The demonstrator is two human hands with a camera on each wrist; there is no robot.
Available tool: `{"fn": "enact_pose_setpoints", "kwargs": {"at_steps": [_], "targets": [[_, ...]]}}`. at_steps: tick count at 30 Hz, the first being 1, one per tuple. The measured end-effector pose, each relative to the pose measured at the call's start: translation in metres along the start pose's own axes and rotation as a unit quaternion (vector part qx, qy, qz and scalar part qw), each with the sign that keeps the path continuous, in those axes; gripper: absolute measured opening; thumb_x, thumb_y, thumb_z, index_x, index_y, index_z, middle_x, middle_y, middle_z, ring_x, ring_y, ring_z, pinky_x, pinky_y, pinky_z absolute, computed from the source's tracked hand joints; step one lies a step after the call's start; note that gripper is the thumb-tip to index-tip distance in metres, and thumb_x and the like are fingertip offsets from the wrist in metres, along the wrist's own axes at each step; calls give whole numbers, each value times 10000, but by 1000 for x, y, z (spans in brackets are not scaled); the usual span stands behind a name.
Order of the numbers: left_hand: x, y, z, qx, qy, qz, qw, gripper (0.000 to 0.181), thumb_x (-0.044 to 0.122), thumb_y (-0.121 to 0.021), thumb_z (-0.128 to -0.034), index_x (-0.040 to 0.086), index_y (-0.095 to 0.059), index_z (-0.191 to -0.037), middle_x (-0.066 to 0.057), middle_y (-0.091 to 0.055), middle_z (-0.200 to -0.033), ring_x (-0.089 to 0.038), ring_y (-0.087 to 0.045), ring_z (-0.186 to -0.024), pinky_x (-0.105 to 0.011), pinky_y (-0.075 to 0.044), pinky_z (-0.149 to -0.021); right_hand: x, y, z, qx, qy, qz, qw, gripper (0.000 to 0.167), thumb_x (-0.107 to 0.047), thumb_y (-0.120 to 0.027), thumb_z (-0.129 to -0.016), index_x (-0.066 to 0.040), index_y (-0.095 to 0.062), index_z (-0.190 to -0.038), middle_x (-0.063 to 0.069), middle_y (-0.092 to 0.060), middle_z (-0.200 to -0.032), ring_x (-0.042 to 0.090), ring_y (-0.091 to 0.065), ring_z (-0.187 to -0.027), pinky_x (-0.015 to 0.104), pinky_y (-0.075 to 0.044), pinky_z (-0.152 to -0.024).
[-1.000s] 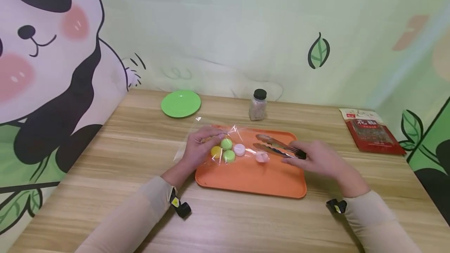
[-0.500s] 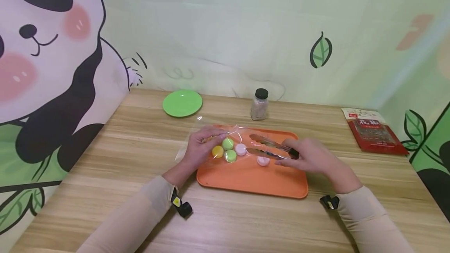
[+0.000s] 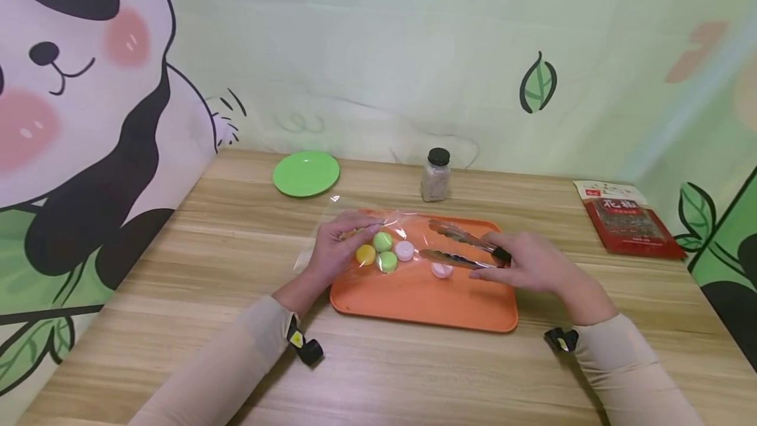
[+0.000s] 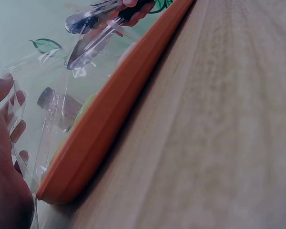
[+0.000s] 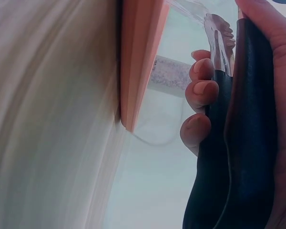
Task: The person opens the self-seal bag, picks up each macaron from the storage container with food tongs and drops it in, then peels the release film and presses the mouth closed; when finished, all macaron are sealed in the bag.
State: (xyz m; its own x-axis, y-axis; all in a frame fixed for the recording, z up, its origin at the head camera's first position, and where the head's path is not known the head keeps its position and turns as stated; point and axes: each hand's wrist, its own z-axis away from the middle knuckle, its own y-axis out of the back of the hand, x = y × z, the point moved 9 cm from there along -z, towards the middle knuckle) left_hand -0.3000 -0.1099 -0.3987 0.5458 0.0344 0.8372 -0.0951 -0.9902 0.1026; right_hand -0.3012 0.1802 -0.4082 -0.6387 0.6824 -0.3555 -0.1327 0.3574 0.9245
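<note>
Over the left end of the orange tray (image 3: 426,304), my left hand (image 3: 337,248) pinches a clear plastic bag (image 3: 307,248). Two green round pieces (image 3: 387,261), a yellow one (image 3: 365,255) and a pale one (image 3: 405,250) show inside or beneath the film; I cannot tell which. My right hand (image 3: 532,265) grips metal tongs (image 3: 452,258) by their dark handles (image 5: 252,109), the arms apart and pointing left. A pale pink piece (image 3: 441,270) lies on the tray just below the lower arm. In the left wrist view the tong tips are seen through the film.
A green plate (image 3: 305,174) is at the back left of the wooden table (image 3: 207,248). Behind the tray stands a jar with a black lid (image 3: 435,176). A red and white packet (image 3: 629,221) lies at the right.
The tongs shifted left, then slightly back right, and now reach above the pink piece. My left hand and the bag hold nearly the same place.
</note>
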Motion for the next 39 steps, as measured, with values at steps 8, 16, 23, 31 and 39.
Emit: {"fn": "enact_pose_setpoints", "kwargs": {"at_steps": [8,16,23,31,39], "targets": [[0,0,0,4,-7,-15,10000,137,-84,-706,-875,-116,-727,-1007,-263,-719,-1036,-240,-637,-1052,-336,-470,-984,-2,4,1,128,155,-94,9998,523,-571,-768,-826,-160,-692,-1141,-122,-479,-632,23,-428,-518,224,-347,-458],[-1,0,0,-26,47,-44,10000,139,-71,-708,-882,-100,-731,-1015,-249,-722,-1045,-206,-625,-1069,-355,-455,-1004,1,15,6,196,15,-274,9994,489,-541,-797,-812,-173,-659,-1104,-115,-491,-649,43,-437,-531,228,-363,-471],[-2,0,0,-3,54,-38,10000,135,-75,-710,-877,-104,-728,-1008,-251,-721,-1045,-197,-626,-1082,-372,-450,-1028,3,27,10,337,12,-121,9994,472,-497,-831,-791,-198,-638,-1102,-72,-521,-674,50,-441,-560,232,-364,-489],[5,-11,-1,-417,-230,-557,9973,155,-48,-732,-873,-65,-746,-1027,-195,-738,-1042,-278,-627,-1077,-402,-449,-1020,24,35,17,496,-586,-13,9971,492,-534,-808,-803,-169,-625,-1078,-71,-499,-661,69,-420,-515,249,-350,-466],[-30,-22,2,-1036,-525,-1254,9853,199,133,-801,-871,91,-788,-1065,7,-750,-1098,-194,-644,-1105,-487,-314,-1161,88,36,39,345,-2472,353,9677,640,-749,-639,-817,-124,-565,-930,18,-531,-692,179,-480,-567,321,-356,-445]]}}
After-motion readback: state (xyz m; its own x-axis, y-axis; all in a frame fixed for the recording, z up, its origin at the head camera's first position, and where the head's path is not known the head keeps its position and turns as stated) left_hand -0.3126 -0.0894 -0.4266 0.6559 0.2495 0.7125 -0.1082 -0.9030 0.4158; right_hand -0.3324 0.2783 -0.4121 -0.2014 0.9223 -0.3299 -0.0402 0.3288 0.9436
